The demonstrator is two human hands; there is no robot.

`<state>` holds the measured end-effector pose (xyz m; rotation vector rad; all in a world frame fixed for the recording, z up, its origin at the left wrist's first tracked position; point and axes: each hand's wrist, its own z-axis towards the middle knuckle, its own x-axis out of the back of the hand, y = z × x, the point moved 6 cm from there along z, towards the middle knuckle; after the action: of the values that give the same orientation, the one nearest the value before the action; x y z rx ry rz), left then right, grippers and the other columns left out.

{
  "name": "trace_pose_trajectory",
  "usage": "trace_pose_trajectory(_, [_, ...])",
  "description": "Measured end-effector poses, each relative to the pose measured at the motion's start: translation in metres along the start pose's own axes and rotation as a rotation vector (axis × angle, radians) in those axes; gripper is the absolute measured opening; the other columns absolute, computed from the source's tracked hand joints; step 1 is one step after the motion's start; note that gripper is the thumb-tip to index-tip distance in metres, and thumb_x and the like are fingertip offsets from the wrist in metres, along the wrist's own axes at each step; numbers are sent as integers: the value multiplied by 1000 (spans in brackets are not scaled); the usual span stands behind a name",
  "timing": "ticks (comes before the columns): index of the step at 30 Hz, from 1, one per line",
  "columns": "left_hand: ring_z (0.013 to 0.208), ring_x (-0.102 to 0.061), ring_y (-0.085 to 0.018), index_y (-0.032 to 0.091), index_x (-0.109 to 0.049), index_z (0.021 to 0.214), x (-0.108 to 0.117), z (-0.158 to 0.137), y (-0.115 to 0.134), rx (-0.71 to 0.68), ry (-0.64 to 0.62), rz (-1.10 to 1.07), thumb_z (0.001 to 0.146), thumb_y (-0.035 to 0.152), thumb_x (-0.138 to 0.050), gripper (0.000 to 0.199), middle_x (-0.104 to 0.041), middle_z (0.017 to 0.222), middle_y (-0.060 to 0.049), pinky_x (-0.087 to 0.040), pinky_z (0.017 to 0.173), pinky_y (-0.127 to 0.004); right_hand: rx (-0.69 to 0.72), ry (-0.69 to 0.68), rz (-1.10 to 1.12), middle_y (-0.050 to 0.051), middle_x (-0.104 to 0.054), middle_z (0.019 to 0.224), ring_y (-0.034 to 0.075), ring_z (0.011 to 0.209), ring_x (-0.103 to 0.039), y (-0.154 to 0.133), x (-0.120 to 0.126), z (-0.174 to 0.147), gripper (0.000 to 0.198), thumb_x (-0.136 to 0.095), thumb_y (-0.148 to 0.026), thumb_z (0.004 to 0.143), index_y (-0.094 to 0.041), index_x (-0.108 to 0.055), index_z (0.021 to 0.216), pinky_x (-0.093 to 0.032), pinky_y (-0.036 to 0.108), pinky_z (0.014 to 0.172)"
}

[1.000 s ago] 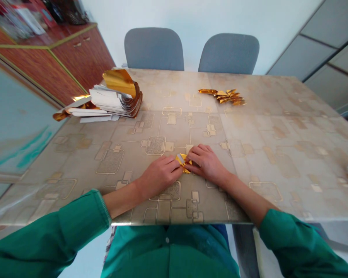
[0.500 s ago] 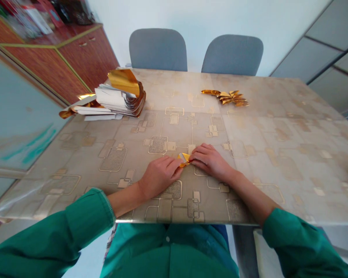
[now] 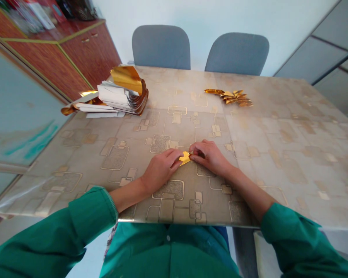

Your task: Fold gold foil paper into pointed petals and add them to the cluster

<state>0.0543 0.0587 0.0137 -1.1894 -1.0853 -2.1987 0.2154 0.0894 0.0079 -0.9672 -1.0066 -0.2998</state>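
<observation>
Between my two hands is a small piece of gold foil paper (image 3: 185, 158), partly folded, just above or on the patterned tablecloth (image 3: 174, 208). My left hand (image 3: 161, 166) pinches its left end between thumb and fingers. At its right end my right hand (image 3: 208, 157) pinches it too, with thumb and forefinger together. The fingers cover both ends of the paper. Farther back on the right lies a cluster of folded gold foil pieces (image 3: 233, 97). A stack of gold-and-white foil paper sheets (image 3: 116, 97), bent over on itself, rests at the back left.
Two grey chairs (image 3: 161, 47) stand behind the far edge of the table, against a white wall. A reddish wooden cabinet (image 3: 89, 58) with assorted items on top is at the back left. Pale panels (image 3: 333, 34) line the right side.
The pale inner side of the gold paper no longer shows; its gold face is up now. My right fingers have bent and lifted slightly. The whole view has shifted a little.
</observation>
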Motion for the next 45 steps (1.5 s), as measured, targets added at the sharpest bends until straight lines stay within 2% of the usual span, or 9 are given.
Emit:
trace_pose_trajectory(5, [104, -65, -20, 16, -65, 106, 1, -2, 3, -104, 45, 62, 96, 22, -56, 14, -66, 123, -8, -55, 90, -35, 0, 2, -72, -1, -65, 79, 17, 77, -50, -3, -3, -1, 6, -61, -27, 92, -22, -59, 92, -31, 30, 74])
trace_pose_trajectory(13, [97, -60, -20, 16, -66, 110, -1, -2, 12, -347, -62, 315, 98, 19, -53, 18, -69, 116, -5, -50, 84, -32, -8, 34, -281, 4, -63, 87, 21, 86, -49, -12, -6, -3, 8, -59, -26, 93, -20, -62, 88, -31, 32, 76])
trace_pose_trajectory(16, [99, -59, -21, 18, -66, 110, 0, 0, 11, -365, -79, 313, 98, 19, -53, 18, -70, 113, -4, -49, 82, -33, -22, 23, -191, 3, -62, 90, 20, 86, -49, -6, -5, -4, 9, -60, -29, 94, -20, -63, 93, -32, 31, 77])
trace_pose_trajectory(20, [111, -57, -21, 19, -67, 110, 0, 1, 10, -400, -48, 270, 100, 22, -49, 20, -67, 120, -5, -46, 93, -36, -5, 30, -100, 3, -62, 87, 19, 85, -50, -3, -3, -4, 13, -61, -33, 94, -21, -64, 95, -34, 30, 76])
trace_pose_trajectory(26, [110, -58, -20, 18, -68, 107, -3, 1, 2, -366, -15, 252, 100, 26, -52, 20, -69, 117, -3, -44, 99, -37, 158, 99, -340, 3, -67, 96, 20, 91, -49, -19, -4, -8, 18, -54, -31, 98, -25, -70, 106, -33, 35, 83])
trace_pose_trajectory(32, [113, -58, -22, 24, -70, 106, 0, 2, 2, -359, -4, 310, 98, 28, -55, 17, -72, 115, 2, -36, 106, -44, 176, 103, -460, 2, -67, 94, 20, 91, -49, -21, -3, -8, 15, -58, -32, 96, -28, -73, 100, -31, 36, 88])
trace_pose_trajectory(36, [110, -57, -19, 25, -69, 105, 3, 5, 6, -391, -32, 327, 99, 26, -55, 16, -70, 117, 0, -35, 106, -41, 164, 129, -449, 2, -67, 93, 20, 90, -49, -23, -1, -7, 15, -59, -33, 95, -28, -73, 100, -32, 35, 84])
trace_pose_trajectory(41, [99, -58, -18, 20, -68, 102, -1, 6, 6, -436, -58, 336, 101, 25, -49, 20, -70, 102, -1, -37, 104, -36, 242, 116, -463, 3, -69, 91, 20, 90, -51, -32, -3, -14, 16, -56, -27, 97, -22, -72, 101, -33, 35, 86])
trace_pose_trajectory(45, [95, -58, -19, 18, -67, 97, -3, 6, 5, -425, -70, 328, 100, 29, -52, 19, -69, 98, -2, -41, 97, -36, 223, 122, -373, 3, -69, 93, 20, 90, -53, -28, -2, -18, 17, -56, -26, 97, -22, -71, 102, -35, 34, 84])
